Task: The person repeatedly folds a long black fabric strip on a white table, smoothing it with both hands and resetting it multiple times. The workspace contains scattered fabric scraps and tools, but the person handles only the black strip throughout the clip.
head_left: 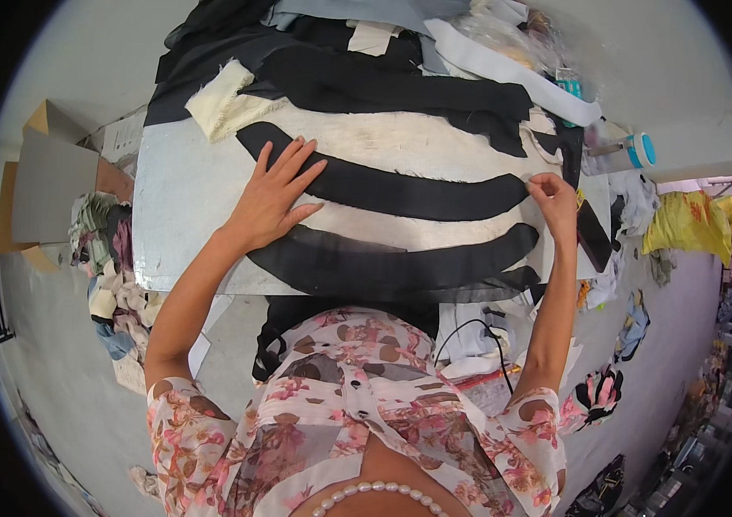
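Observation:
A long curved strip of black fabric (409, 196) lies across the pale padded table top (185, 189). My left hand (284, 185) rests flat near its left end, fingers spread over the cloth. At the strip's right tip, my right hand (553, 196) pinches the corner between thumb and fingers. A second curved black piece (392, 263), partly sheer, lies along the near edge just below. Beyond the strip, a larger black fabric piece (392, 82) stretches across the table.
A frayed cream scrap (224, 103) sits at the far left, a white band (513, 73) at the far right. A dark phone-like slab (593, 234) and a clear container with a blue lid (642, 150) are on the right. Cloth heaps (112, 293) and a cardboard box (56, 185) stand left.

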### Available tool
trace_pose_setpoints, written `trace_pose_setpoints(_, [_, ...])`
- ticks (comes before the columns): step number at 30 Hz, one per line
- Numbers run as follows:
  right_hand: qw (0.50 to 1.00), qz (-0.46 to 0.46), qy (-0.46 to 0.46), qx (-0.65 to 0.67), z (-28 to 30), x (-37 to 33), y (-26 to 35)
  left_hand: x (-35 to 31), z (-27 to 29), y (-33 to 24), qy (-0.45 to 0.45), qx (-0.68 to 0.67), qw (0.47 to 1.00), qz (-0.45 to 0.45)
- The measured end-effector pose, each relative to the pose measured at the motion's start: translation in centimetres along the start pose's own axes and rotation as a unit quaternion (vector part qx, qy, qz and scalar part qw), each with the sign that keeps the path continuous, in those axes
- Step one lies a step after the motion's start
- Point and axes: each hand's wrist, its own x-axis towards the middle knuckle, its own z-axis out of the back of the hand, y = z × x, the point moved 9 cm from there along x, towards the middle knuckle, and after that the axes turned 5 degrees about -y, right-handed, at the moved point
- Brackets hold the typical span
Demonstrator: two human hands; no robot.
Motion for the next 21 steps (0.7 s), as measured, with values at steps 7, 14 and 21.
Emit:
trace_pose_setpoints(7, [0.993,-0.013,0.003,-0.114,-1.8,-0.4,0.4,0.4,-0.9,-0.7,0.033,0.0,0.999,-0.016])
trace_pose_setpoints(14, [0.993,-0.019,0.037,-0.112,-2.3,-0.1,0.1,1.6,-1.8,-1.3,0.026,0.001,0.999,-0.046])
trace_pose_setpoints(21, [0.989,0.014,0.052,-0.141,-2.0,-0.1,1.3,1.5,-2.0,-1.8,0.047,-0.023,0.997,-0.053])
